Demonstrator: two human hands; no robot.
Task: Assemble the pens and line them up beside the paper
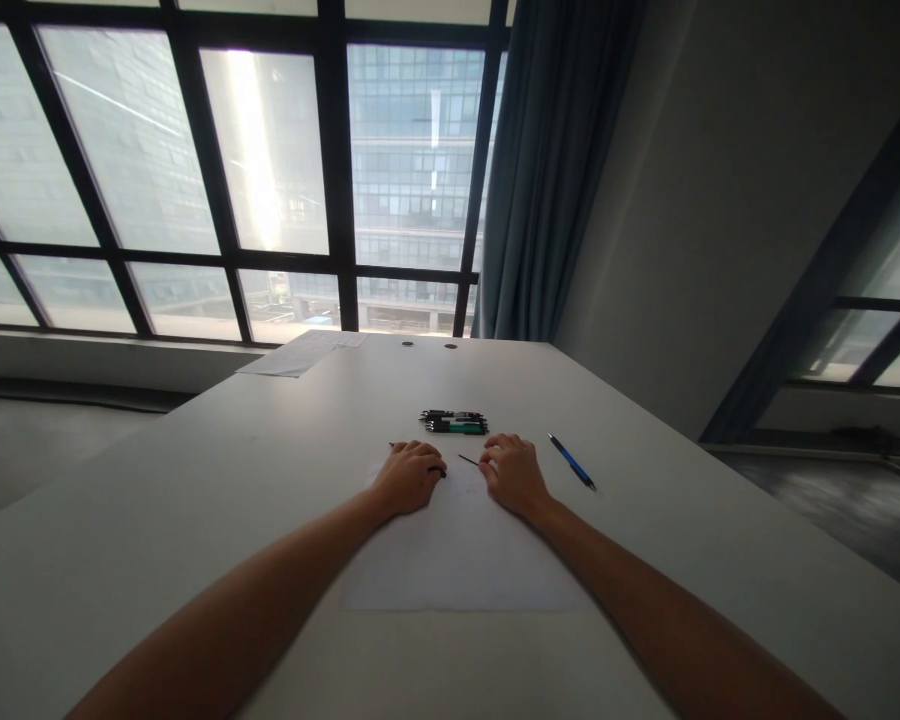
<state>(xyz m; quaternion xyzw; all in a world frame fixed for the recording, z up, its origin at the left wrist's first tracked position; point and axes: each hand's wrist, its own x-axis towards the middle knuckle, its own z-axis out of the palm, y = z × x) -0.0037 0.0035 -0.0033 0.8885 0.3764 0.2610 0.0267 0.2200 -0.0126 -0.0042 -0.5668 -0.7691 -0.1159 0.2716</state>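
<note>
My left hand (409,476) is closed over a dark pen part, whose black end (439,472) pokes out beside the fingertips; the rest lies under the palm. Pinched between the thumb and fingers of my right hand (515,474) is a thin dark rod (468,459), like a pen refill, pointing left toward the other hand. Both hands rest over a sheet of white paper (461,570). Just beyond them several pens (454,416) lie side by side, the nearest one green and black. To the right of my right hand lies a blue and black pen (572,462).
The white table (330,410) stretches away toward the window (412,160). Loose papers (300,352) lie at its far left, and two small dark discs (451,346) sit near the far edge. A blue curtain (547,170) hangs behind it.
</note>
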